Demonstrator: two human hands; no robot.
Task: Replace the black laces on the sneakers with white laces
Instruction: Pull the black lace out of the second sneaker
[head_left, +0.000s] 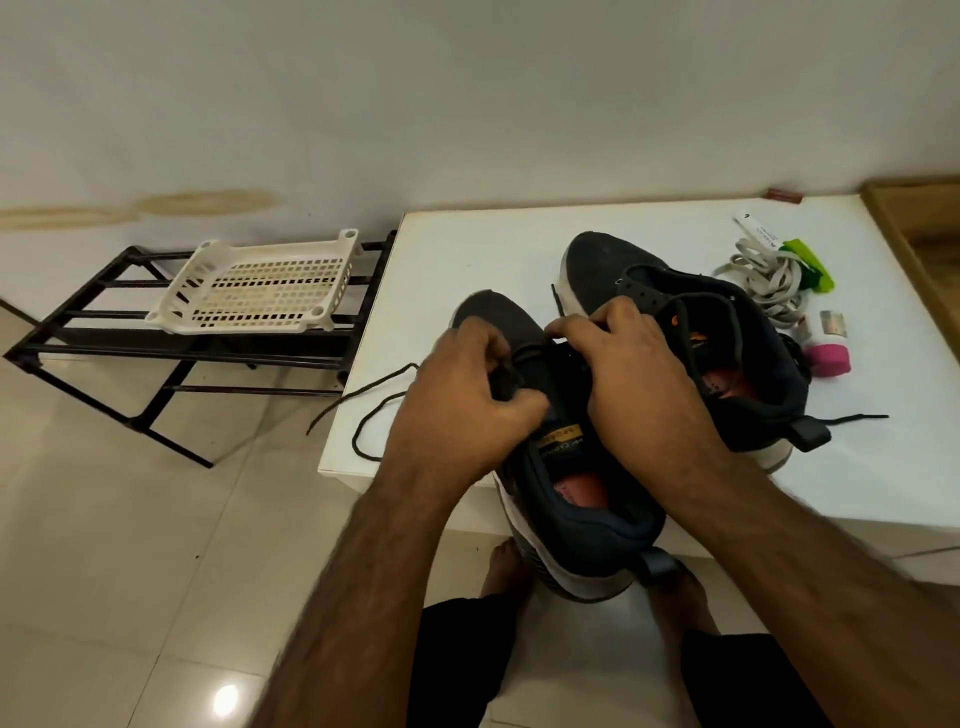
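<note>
Two dark sneakers stand on the white table (649, 218). The near sneaker (582, 499) overhangs the table's front edge, heel toward me. My left hand (462, 395) grips its left eyelet side, fingers curled round the black lace there. My right hand (639, 374) lies over the tongue, fingertips pinching the lace near the top eyelets. A loose end of black lace (374, 410) loops off the table's left edge. The far sneaker (727, 332) sits behind, its lace end (852, 417) trailing right. A bundle of white laces (763, 280) lies at the back right.
Beside the white laces lie a green item (810, 265), a white tube (758, 228) and a pink-capped container (828, 358). A black metal rack (104, 343) with a white plastic basket (270, 291) stands on the tiled floor at left. My bare feet are below the table.
</note>
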